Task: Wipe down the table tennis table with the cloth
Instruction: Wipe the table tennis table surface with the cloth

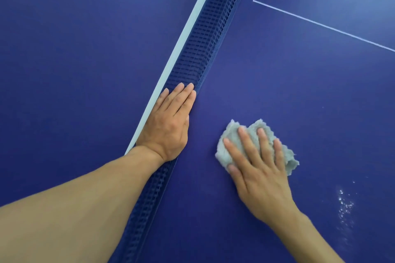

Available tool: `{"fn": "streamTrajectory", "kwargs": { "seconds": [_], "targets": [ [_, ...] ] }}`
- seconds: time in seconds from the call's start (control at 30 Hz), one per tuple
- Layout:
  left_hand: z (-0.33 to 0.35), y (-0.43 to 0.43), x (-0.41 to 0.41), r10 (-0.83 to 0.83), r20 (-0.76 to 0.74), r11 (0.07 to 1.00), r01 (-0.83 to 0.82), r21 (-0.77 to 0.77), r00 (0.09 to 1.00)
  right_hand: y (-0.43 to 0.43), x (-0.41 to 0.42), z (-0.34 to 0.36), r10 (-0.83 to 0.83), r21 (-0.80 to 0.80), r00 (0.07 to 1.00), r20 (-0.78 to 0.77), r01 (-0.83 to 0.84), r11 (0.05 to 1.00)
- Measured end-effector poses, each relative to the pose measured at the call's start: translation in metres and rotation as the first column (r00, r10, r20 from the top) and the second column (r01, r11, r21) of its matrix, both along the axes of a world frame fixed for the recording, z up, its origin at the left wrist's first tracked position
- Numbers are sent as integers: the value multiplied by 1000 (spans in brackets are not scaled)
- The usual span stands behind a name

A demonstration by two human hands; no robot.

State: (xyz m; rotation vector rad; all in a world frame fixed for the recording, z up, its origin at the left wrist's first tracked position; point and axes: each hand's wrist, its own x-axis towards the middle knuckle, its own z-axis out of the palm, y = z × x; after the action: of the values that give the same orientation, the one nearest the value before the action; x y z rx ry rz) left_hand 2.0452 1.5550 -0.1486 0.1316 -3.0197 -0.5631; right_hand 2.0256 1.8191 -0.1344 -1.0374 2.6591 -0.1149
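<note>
- Our right grip (259, 168) lay flat on the cloth (233, 134), fingers spread wide and straight, pressing it down on the blue counter (299, 81).
- The cloth was bunched up under that grip. Bits of it stuck out past the fingertips and on the little-finger side.
- Our left grip (168, 121) was flat too, fingers pressed together. It leaned on the net (203, 45), off to the thumb side of the right grip.
- Some wet drops (345, 205) sat on the counter near the right grip's wrist, on its outer side. We think a wipe going only forward could miss them and leave marks.
- Nothing was held tight, so the bunched cloth could slip out from under the palm on a fast push.
- Leaning hard on the net could bend it or pull it loose.
</note>
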Motion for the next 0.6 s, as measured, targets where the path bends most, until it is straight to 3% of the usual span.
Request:
{"fn": "streamTrajectory", "kwargs": {
  "seconds": [0.13,0.3,0.5,0.6],
  "targets": [
    [0,0,1,-11,5,1000,11,-6,1000,-53,-63,-7,-329,-15,944,-14,329,944],
    [2,0,2,-17,15,1000,17,0,1000,-91,6,-9,-64,-44,996,-63,62,997],
    [2,1,2,-21,3,1000,21,-15,1000,14,146,-7,121,-57,993,-17,-122,991],
    [2,1,3,-17,-8,1000,17,-6,1000,44,141,-6,33,-51,999,-10,-34,998]
  ]
}}
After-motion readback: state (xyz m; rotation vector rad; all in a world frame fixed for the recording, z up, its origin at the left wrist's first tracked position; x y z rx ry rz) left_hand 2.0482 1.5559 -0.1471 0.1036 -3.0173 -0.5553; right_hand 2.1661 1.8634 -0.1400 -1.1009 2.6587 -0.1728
